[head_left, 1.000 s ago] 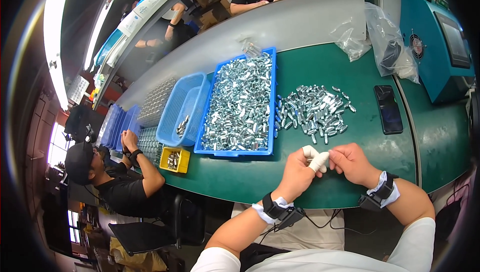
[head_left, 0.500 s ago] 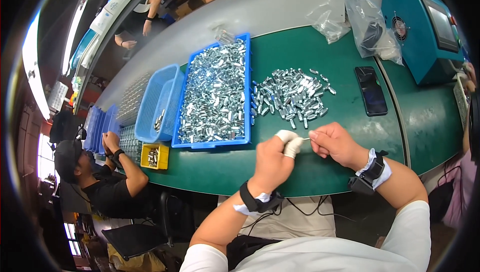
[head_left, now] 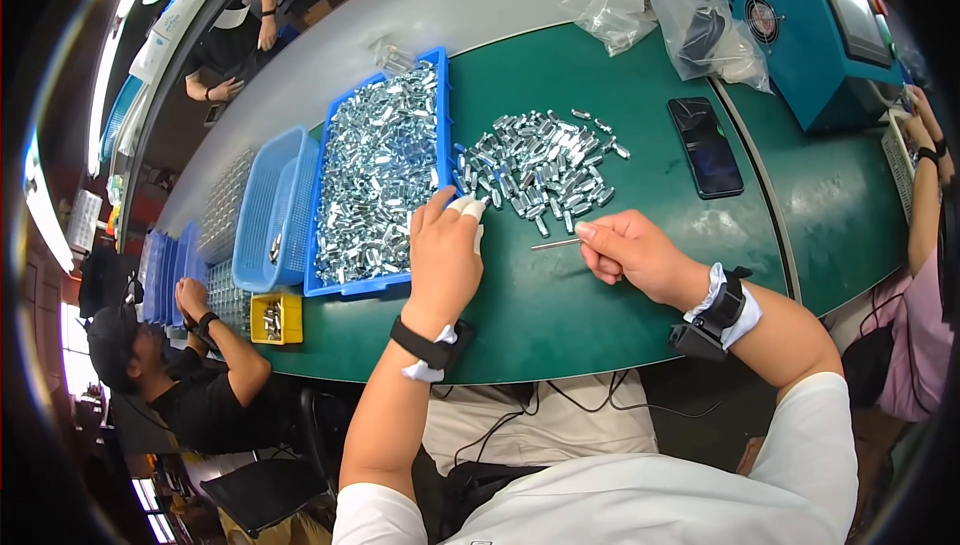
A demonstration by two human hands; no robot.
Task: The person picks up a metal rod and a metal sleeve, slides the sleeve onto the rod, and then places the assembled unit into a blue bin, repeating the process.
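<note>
My right hand [head_left: 635, 258] is closed, thumb against forefinger, on a thin metal rod [head_left: 556, 244] that points left over the green table [head_left: 540, 325]. My left hand [head_left: 445, 250] reaches over the right rim of a blue tray [head_left: 446, 130], palm down with the fingers stretched forward. White wraps cover some of its fingers, and no part shows in it; its palm side is hidden. Small shiny metal parts [head_left: 375, 175] fill the tray. Just beyond my hands, a loose pile of similar metal parts [head_left: 540, 165] lies beside the tray.
Left of the tray stand a light blue basket [head_left: 262, 185] and a yellow bin [head_left: 290, 320] with a few parts. A black phone [head_left: 706, 148] lies right of the pile. Clear plastic bags [head_left: 700, 25] and a teal machine [head_left: 800, 35] are farther right. Other people work nearby.
My left hand has left the rod and moved left to the tray's rim, its fingers opening. My right hand keeps the rod, which now shows at greater length. The view has shifted.
</note>
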